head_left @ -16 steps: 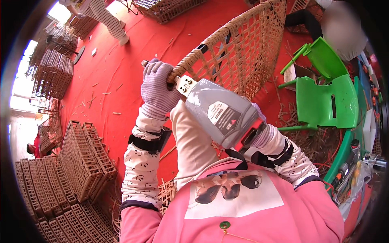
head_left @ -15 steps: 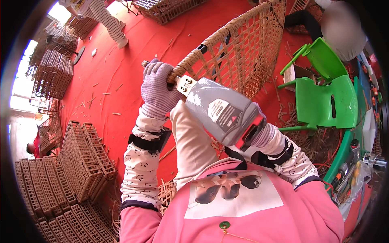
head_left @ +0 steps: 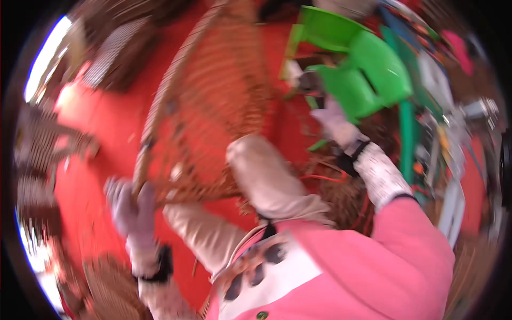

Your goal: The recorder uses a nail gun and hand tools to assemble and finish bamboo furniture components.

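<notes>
A large woven rattan panel (head_left: 213, 101) with a thick wrapped rim stands in front of me, its lower end by my knees. My left hand (head_left: 130, 208), in a striped lilac glove, is closed round the rim at its lower left corner. Out to the right, my right hand (head_left: 335, 121) wears a matching glove and holds a dark grey power tool (head_left: 310, 82) beside the green chairs. Motion blur smears the tool's outline and my right fingers.
Bright green plastic chairs (head_left: 368, 74) stand at the far right. Along the right side, tools and plastic bags lie by a green edge (head_left: 408, 144). Stacked woven crates (head_left: 112, 288) are at lower left. Red sheeting (head_left: 85, 213) covers the floor, with an orange cord (head_left: 325, 176) on it.
My right hand has moved the power tool from the panel's rim out to the right. My left hand, still on the rim, is lower and farther left; the view has swung and blurred.
</notes>
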`<state>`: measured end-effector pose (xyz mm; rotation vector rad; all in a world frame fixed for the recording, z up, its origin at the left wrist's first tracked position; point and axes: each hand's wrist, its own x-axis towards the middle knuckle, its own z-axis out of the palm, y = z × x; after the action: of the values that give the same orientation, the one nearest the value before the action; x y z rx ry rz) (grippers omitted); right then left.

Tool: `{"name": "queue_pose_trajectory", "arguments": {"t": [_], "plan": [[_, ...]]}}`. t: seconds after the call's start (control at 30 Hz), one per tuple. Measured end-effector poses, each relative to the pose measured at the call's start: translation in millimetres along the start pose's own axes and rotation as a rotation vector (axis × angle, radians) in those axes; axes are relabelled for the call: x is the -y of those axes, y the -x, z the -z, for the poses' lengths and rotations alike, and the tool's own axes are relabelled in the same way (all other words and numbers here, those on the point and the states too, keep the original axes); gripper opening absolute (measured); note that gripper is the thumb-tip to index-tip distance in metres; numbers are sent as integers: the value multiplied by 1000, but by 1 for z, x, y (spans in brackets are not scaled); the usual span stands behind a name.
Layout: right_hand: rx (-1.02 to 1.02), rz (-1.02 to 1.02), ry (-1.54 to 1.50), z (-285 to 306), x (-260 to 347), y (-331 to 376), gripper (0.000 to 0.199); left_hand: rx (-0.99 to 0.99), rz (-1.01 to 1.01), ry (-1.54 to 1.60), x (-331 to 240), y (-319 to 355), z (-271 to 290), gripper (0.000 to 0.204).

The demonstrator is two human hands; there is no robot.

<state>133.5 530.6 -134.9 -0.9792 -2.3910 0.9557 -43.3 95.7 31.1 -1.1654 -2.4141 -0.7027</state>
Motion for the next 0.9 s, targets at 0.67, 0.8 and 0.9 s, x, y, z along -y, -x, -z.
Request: {"name": "queue_pose_trajectory", "arguments": {"t": [0.67,0.8,0.9], "plan": [[-296,-22,345,113,23,89,56,53,-385,65,-14,-5,-6,27],[-405,-418,476,226,-9,188,53,73,-370,163,12,-8,9,27],[-453,-768,713,312,-87,270,40,115,-351,259,26,-17,-1,27]]}}
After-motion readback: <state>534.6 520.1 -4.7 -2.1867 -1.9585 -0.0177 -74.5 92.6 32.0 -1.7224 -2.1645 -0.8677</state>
